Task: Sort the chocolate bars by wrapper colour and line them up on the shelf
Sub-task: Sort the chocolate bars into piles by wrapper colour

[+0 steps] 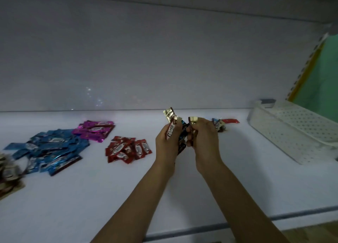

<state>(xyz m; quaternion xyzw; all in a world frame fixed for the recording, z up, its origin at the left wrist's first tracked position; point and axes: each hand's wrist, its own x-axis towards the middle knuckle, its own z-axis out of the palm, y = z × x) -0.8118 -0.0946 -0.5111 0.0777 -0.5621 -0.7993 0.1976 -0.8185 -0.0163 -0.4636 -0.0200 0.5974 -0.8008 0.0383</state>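
Head view: both bare forearms reach over the white shelf (91, 197), the hands close together near its back edge; the left hand (165, 145) has its fingers curled round a small bunch of chocolate bars, a gold-and-white bar (171, 131) standing up in front with a blue bar (182, 135) behind it; the right hand (205, 138), right against that bunch, pinches a gold bar (193, 119) by its lower part, fingers curled, the wrapper's top poking above the knuckles; to the left on the shelf lie loose sorted heaps: a red pile (126, 149) nearest the hands, a pink pile (94, 130) farther back, a large blue pile (53, 151) beside it, and a gold pile (8, 171) cut off by the left edge of the picture; just behind the right hand sits a small mixed heap (222, 124), with a red bar (231, 121) and a blue one showing; a white perforated basket (292, 133) lies at the right end of the shelf, well apart from the piles.
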